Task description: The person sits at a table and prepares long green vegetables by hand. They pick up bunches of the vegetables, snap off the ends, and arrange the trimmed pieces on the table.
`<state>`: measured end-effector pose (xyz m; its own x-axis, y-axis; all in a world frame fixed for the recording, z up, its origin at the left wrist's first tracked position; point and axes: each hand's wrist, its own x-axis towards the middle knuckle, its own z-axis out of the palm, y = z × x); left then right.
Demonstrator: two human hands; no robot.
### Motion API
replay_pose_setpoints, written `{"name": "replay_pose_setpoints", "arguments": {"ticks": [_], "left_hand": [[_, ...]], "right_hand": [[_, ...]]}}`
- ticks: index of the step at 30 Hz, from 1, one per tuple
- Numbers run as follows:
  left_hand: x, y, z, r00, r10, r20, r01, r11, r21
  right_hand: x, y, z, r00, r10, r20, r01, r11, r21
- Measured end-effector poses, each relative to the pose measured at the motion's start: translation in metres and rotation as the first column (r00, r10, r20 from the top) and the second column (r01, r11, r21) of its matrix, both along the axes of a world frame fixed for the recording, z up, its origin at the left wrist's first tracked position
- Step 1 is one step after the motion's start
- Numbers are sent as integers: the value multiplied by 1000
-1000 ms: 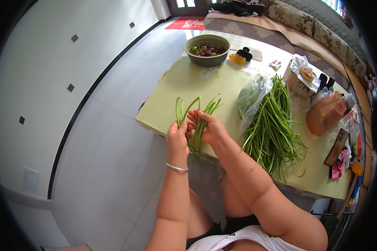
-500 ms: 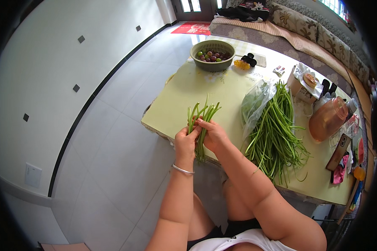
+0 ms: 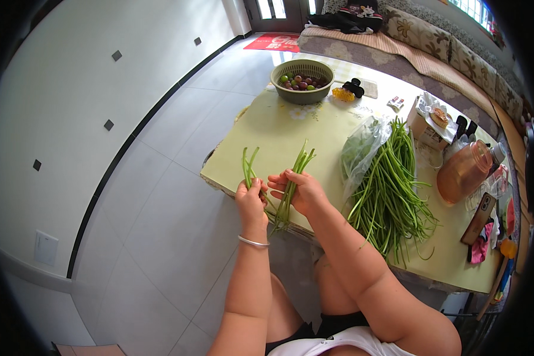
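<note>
Clearly, the left hand (image 3: 252,199) and right hand (image 3: 304,191) are side by side near the table's (image 3: 249,130) near edge, toward its left corner, with a small gap between them. The left pinches a few stems (image 3: 248,166) between thumb and fingers, their tops pointing at the far edge. Just to its right, the right hand's thumb presses a bunch (image 3: 286,204) against partly straightened fingers, whose tips reach toward the left hand. The bunch's long axis tilts: top ends far and right, lower ends near and left, at the near edge. Whether stems and bunch touch low down, I cannot tell. Well to the right lies the pile (image 3: 391,190), its long axis running from the far side toward the near edge, a clear bag (image 3: 362,145) against its upper left. The right hand is the nearer to it.
</note>
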<state>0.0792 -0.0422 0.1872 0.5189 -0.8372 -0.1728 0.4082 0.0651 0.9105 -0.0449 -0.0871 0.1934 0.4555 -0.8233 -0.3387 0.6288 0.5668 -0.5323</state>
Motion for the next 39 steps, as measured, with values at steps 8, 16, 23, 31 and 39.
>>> {"name": "replay_pose_setpoints", "arguments": {"ticks": [8, 16, 23, 31, 39], "left_hand": [[13, 2, 5, 980, -91, -176, 84, 995, -46], [3, 4, 14, 986, -139, -94, 127, 985, -119], [10, 1, 7, 985, -77, -156, 63, 994, -94], [8, 5, 9, 951, -254, -176, 244, 967, -77], [-13, 3, 9, 925, -355, 134, 356, 934, 18]], "right_hand": [[-2, 7, 9, 935, 270, -232, -311, 937, -160], [5, 15, 13, 861, 358, -360, -458, 854, -246], [1, 9, 3, 958, 211, -194, -243, 957, -158], [8, -1, -9, 999, -29, -21, 28, 998, -50], [6, -1, -13, 999, 25, 26, -23, 997, -74]]}}
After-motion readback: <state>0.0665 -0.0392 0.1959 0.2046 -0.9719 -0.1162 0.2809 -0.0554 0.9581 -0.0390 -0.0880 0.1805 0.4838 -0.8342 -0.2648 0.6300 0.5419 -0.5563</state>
